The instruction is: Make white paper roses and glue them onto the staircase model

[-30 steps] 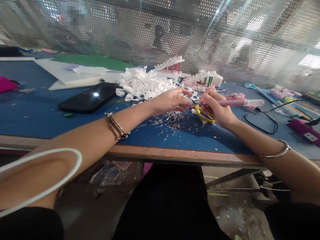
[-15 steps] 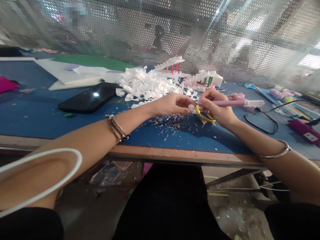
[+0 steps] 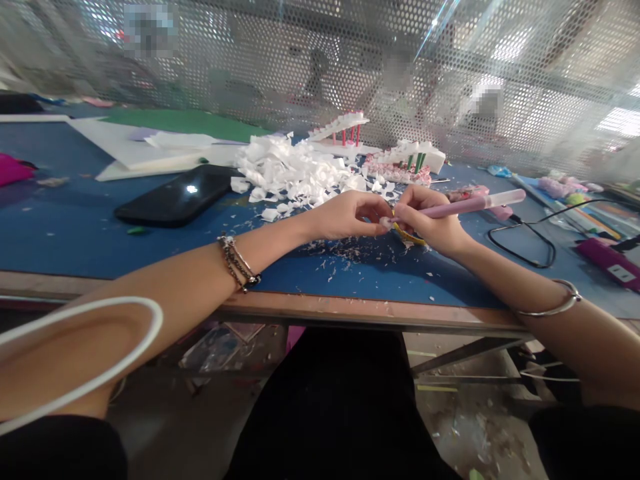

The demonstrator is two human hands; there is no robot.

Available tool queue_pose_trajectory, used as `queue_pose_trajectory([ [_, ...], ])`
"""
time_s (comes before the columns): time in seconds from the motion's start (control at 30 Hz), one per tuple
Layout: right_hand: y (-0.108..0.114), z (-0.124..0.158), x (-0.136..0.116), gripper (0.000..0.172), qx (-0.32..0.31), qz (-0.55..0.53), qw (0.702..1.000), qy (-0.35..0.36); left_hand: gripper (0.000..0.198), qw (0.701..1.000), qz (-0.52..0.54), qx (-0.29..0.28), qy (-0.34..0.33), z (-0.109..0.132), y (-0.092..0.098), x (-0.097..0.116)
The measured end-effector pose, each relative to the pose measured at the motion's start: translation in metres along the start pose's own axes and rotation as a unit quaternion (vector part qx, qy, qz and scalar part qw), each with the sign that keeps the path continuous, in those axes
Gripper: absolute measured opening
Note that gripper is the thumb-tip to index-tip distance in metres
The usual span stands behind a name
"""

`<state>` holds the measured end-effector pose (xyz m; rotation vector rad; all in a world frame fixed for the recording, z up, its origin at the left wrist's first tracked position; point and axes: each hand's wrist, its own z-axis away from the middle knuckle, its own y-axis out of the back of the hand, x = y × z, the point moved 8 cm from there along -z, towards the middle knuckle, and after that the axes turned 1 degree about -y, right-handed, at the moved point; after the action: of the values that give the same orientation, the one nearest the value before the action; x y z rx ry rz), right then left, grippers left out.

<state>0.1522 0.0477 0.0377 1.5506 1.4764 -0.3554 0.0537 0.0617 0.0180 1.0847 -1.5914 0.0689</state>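
Observation:
Pinched in the fingertips of my left hand (image 3: pixel 345 215) is a small whitish, half-clear piece (image 3: pixel 386 223), too small to name. My right hand (image 3: pixel 431 223) grips a pink pen-like tool (image 3: pixel 463 205) with a clear end that points up to the right. Its thin tip is at the small piece, seemingly touching it. Under my right hand lies a yellow curved thing (image 3: pixel 413 238), partly hidden by my fingers. White shavings (image 3: pixel 345 250) are scattered on the blue tabletop (image 3: pixel 300 270) below my hands.
A heap of white scraps (image 3: pixel 295 167) lies behind my left hand, beside a black phone (image 3: pixel 175 197) with its light on. White stands with red sticks (image 3: pixel 353 135) and green sticks (image 3: pixel 417 163) are behind. At right are a black cable (image 3: pixel 523 247) and purple device (image 3: pixel 607 265).
My right hand has tilted the pink tool and brought its tip to the small piece. My left hand has shifted slightly. The yellow curved thing is now more covered.

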Motion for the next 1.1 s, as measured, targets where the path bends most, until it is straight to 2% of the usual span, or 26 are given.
queue_pose_trajectory([
  [0.47,0.001,0.001,-0.015,0.020,0.011,0.049,0.998,0.042,0.030,0.999,0.008,0.037,-0.003,0.000,0.006,-0.001],
  [0.93,0.003,0.002,-0.013,0.020,0.013,0.018,0.999,0.047,0.029,0.999,0.024,0.046,-0.009,-0.001,0.007,0.001],
  [1.1,0.003,0.001,-0.010,0.020,0.010,0.036,0.999,0.039,0.028,0.998,0.019,0.056,-0.004,0.000,0.009,0.001],
])
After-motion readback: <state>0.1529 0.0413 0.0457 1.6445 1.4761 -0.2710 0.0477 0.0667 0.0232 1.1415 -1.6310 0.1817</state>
